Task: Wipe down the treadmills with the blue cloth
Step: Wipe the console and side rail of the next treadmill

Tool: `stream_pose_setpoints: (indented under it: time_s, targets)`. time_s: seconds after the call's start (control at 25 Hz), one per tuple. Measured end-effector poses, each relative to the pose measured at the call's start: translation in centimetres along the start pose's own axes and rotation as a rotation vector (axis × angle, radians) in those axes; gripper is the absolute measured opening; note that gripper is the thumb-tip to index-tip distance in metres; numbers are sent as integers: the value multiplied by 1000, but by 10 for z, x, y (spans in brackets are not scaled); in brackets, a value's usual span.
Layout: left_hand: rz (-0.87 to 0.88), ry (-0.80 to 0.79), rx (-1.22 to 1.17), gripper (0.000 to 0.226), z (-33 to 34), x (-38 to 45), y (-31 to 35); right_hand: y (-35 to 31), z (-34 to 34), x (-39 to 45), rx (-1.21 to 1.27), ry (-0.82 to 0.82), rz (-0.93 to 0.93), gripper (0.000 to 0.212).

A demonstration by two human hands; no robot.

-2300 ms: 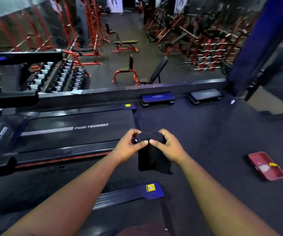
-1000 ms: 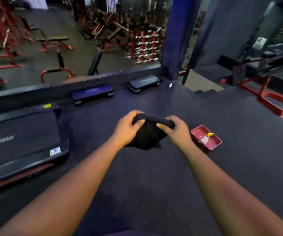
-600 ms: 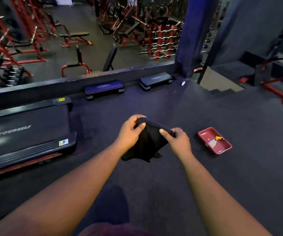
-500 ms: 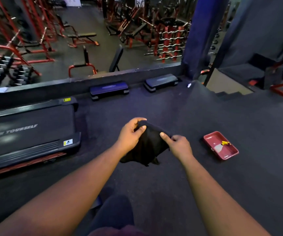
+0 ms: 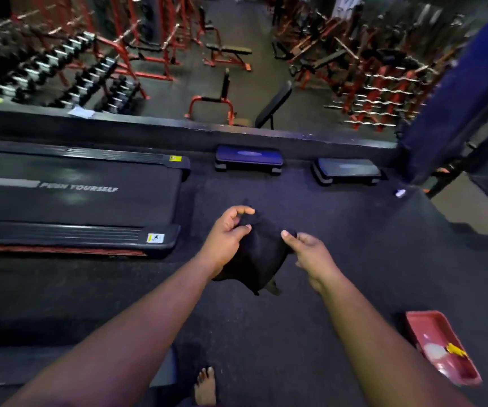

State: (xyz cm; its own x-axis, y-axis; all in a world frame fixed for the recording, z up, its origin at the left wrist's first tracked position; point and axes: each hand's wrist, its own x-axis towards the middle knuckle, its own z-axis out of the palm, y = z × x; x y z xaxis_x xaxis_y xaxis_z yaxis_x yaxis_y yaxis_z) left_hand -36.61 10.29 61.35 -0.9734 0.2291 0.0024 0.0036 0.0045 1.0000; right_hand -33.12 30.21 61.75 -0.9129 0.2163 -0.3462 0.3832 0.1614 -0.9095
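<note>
Above floor, right of treadmill [image 5: 72, 198] end, I held cloth [image 5: 254, 257] mid-air: left hand [image 5: 226, 239] pinched top edge, right hand [image 5: 310, 254] pinched corner. Advice: fold flat pad, keep both grips tight before wiping deck.

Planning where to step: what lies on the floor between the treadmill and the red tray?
Only bare floor; the hands hold the cloth above it, between treadmill and tray.

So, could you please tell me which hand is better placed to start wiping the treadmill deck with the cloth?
The left hand, probably: its grip already bunches the cloth, and the treadmill lies on its side. The right hand pinches only an edge.
</note>
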Motion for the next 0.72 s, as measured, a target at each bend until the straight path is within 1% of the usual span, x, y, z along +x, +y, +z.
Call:
stream_pose_setpoints:
  time_s: [0.04, 0.12, 0.24, 0.36, 0.44, 0.52, 0.64, 0.72]
  targets:
    - [12, 30, 23, 34, -17, 14, 1, -12, 13, 17, 37, -19, -35, 22]
    - [51, 104, 143, 35, -51, 40, 2, -35, 38, 51, 130, -47, -88, 11]
    - [43, 278, 474, 37, -92, 64, 5, -63, 74, 95, 189, -106, -158, 14]
    - [2, 439, 732, 34, -127, 86, 8, -94, 110, 142, 122, -208, -246, 14]
    - [30, 553, 938, 29, -152, 103, 8, -109, 134, 181, 16, -280, -347, 13]
    - [50, 680, 1090, 25, -174, 117, 12, -123, 158, 220, -106, -356, -465, 16]
    - [-42, 838, 1196, 23, -200, 127, 11, -148, 200, 268, -231, -510, -599, 21]
    - [-91, 927, 1151, 22, -218, 129, 8, -167, 233, 286, -220, -634, -611, 20]
